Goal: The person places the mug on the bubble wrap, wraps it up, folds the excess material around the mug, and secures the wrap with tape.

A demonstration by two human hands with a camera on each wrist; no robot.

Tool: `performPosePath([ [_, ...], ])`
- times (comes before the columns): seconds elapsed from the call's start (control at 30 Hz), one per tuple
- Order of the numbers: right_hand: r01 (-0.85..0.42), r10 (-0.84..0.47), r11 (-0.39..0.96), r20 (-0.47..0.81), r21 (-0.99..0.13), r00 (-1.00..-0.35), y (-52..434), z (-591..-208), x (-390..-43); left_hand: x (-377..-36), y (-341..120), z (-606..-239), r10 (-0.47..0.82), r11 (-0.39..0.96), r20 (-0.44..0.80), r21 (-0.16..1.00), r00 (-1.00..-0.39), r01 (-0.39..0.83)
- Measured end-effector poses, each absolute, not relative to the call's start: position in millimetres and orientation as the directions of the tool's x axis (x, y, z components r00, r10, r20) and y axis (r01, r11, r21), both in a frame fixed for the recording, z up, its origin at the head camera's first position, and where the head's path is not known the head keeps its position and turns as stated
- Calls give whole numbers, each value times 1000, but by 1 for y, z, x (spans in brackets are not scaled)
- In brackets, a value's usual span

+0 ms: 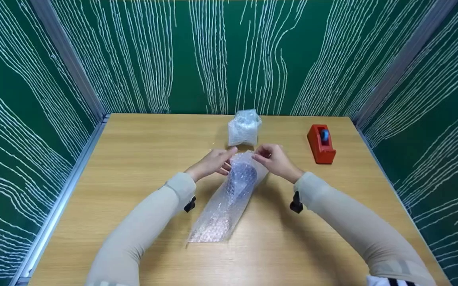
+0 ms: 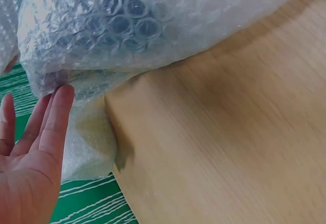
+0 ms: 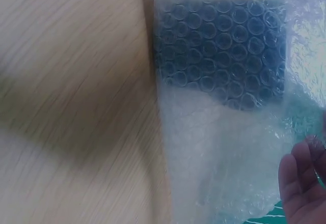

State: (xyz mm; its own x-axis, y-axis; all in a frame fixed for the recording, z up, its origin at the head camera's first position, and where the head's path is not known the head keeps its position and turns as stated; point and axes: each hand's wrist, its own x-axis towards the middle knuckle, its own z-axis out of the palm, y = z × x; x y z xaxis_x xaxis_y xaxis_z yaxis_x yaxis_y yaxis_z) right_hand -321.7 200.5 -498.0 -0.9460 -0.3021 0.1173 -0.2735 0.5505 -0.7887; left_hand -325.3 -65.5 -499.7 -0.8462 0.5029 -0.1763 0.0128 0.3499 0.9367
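A long sheet of bubble wrap (image 1: 217, 216) lies on the wooden table (image 1: 133, 159), and a dark object (image 1: 241, 178) is rolled inside its far end. My left hand (image 1: 226, 159) touches the left side of that wrapped end with straight fingers (image 2: 55, 117). My right hand (image 1: 261, 155) pinches the wrap's far edge with curled fingers. Through the bubbles the dark object (image 3: 224, 56) shows clearly in the right wrist view, and it shows in the left wrist view as well (image 2: 119, 25). Only part of my right hand's fingers (image 3: 300, 188) shows in the right wrist view.
A small bundle in bubble wrap (image 1: 245, 128) stands just beyond my hands. A red tape dispenser (image 1: 321, 143) sits at the back right. Green patterned walls (image 1: 229, 55) close in the table on three sides.
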Motion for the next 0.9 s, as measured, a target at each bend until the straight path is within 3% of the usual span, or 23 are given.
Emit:
performPosePath([
  [0.5,-369,-334,596,197,-713,-922,191,-507,-318,-328,-67,-507,468,321,-166,947,-868,-8],
  [0.9,-566,-595,487,222,-665,-772,197,-520,-297,-328,-65,-516,444,293,-135,956,-886,1],
])
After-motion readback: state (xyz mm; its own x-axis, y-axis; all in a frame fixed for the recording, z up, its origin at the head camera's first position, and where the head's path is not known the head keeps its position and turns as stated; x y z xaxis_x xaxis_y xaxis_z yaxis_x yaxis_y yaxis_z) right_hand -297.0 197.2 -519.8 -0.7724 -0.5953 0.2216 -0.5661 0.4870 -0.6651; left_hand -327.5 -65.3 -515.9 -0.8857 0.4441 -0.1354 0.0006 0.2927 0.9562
